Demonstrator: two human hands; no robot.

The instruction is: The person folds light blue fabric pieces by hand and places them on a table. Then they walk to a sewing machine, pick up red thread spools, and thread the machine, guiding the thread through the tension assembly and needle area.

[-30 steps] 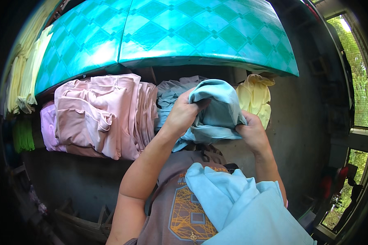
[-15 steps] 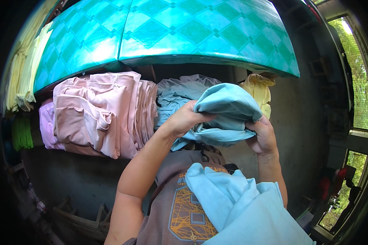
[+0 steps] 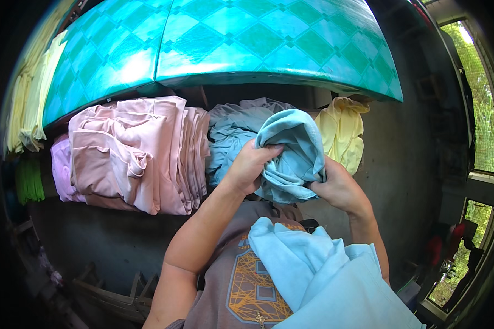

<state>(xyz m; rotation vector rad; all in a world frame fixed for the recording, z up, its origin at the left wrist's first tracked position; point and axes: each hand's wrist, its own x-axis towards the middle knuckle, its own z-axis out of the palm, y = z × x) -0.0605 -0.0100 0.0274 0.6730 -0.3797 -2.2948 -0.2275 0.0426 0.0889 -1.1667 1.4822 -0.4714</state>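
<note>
Between my hands is a light blue piece of cloth (image 3: 293, 140), its upper edge rolled over into a loop and its folds bunched together. My left hand (image 3: 252, 167) grips it at the left side, thumb lying on the fabric. On the right, my right hand (image 3: 337, 183) pinches its lower right edge; some of those fingers are hidden behind the cloth. Another light blue cloth (image 3: 335, 279) drapes over my front at the lower right. Just behind the held piece lies a heap of crumpled blue cloth (image 3: 230, 137).
A thick stack of folded pink cloth (image 3: 132, 153) lies to the left, with a lilac cloth (image 3: 65, 170) at its side. Yellow cloth (image 3: 340, 131) hangs at the right. Beyond them runs a table with a shiny teal diamond-patterned cover (image 3: 258, 41). Windows (image 3: 480, 98) line the far right.
My hands have come closer together, the right one moving left and down. The held cloth is now bunched narrower, with its loop turned more upright, and more yellow cloth shows.
</note>
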